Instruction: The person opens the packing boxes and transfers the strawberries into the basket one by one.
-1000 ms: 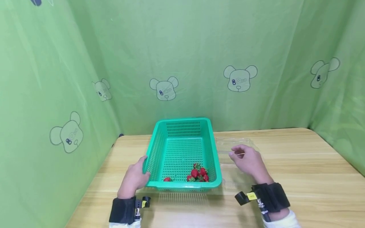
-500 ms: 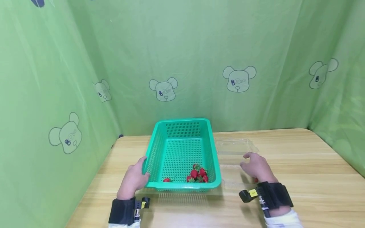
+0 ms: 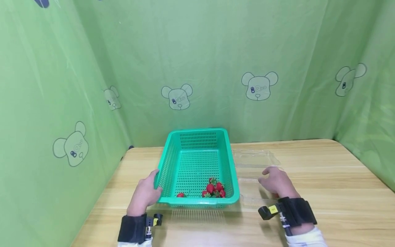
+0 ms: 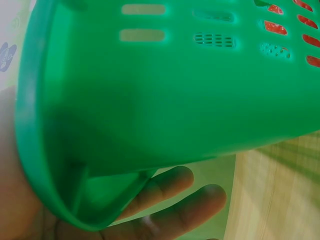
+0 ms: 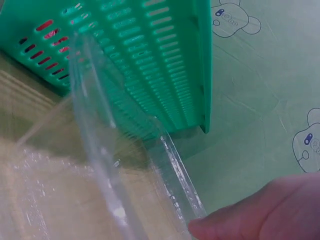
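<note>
In the head view, a green perforated plastic basket [image 3: 197, 201] stands on the wooden table. Several red strawberries [image 3: 210, 188] lie at its near right, and a single strawberry [image 3: 180, 195] at its near left. My left hand [image 3: 144, 193] grips the basket's near left corner; in the left wrist view its fingers [image 4: 200, 205] reach under the rim. Right of the basket lies a clear plastic clamshell box [image 3: 253, 158], lid open. My right hand [image 3: 277, 181] holds its right edge, a fingertip [image 5: 200, 227] at the clear rim in the right wrist view. The other right fingers are hidden.
The clear box lies close along the basket's right wall. Bare wooden table [image 3: 324, 199] extends to the right and in front. A green curtain [image 3: 216, 68] with printed bear heads rises behind and on both sides. Each wrist wears a black strap.
My right hand has moved slightly right and toward me from the middle of the clear box, then stayed nearly still. The left hand, basket and strawberries have not moved.
</note>
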`<state>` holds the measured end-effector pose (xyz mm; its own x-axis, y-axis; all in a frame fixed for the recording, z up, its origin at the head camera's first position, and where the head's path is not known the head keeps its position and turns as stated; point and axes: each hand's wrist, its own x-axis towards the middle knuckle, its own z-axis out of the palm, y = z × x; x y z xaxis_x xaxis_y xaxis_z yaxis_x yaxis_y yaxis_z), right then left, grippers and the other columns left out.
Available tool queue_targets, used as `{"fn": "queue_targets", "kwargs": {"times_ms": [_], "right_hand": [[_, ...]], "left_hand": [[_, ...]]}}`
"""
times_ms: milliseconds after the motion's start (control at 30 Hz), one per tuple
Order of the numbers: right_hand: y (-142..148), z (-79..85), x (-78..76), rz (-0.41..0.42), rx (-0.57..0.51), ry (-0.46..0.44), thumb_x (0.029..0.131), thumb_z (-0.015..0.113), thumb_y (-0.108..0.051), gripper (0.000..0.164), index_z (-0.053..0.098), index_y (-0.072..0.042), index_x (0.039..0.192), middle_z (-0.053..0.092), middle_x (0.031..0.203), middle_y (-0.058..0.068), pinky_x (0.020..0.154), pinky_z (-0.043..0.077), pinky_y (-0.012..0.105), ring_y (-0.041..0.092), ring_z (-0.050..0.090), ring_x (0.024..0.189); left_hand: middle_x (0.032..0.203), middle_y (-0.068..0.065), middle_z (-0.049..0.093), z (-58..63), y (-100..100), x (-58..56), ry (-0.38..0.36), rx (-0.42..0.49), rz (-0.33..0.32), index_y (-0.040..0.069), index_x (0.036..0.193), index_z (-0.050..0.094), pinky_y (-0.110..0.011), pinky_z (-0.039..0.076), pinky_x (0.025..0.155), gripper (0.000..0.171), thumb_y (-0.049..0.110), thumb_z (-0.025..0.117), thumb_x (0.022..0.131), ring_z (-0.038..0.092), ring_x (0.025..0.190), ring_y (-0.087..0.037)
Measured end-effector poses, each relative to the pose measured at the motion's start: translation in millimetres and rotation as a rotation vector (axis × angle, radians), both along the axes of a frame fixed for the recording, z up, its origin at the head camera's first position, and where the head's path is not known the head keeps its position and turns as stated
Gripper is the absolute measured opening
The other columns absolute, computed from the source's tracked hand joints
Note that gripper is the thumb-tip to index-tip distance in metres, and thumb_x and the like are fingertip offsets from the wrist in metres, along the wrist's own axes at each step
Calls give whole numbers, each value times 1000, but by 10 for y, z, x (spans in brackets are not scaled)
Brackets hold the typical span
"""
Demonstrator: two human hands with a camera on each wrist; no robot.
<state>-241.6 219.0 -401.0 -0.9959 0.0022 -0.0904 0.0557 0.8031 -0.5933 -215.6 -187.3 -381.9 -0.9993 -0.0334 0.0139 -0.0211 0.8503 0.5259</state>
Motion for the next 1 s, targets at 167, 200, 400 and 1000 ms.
{"fn": "queue_targets", "kwargs": {"times_ms": [167,200,400,1000], "right_hand": [[-12,-42,-34,39,43,-40,87,61,-20,42,54,11,114,60,100,29,62,46,40,29,55,73],[-12,-52,-39,46,55,-40,86,61,-19,41,55,11,113,60,100,28,63,46,40,28,55,74],[-11,-95,-45,73,35,-57,79,62,-10,34,57,10,106,62,95,26,60,46,37,26,54,69],[-32,-219,-82,71,-11,-45,74,62,-2,25,61,5,98,62,77,11,54,44,32,22,53,63]], "left_hand": [[119,-27,59,6,-1,-3,12,-3,-4,3,144,32,-45,48,72,63,8,59,87,55,85,-30],[119,-27,59,6,-1,-3,12,-3,-4,3,145,32,-45,48,73,63,8,59,87,55,85,-30],[120,-27,59,9,0,2,2,-3,-1,3,145,32,-45,48,73,63,9,59,88,55,85,-29],[119,-27,59,32,1,18,-1,-5,-1,3,144,32,-43,48,71,63,8,59,88,55,83,-29]]}}
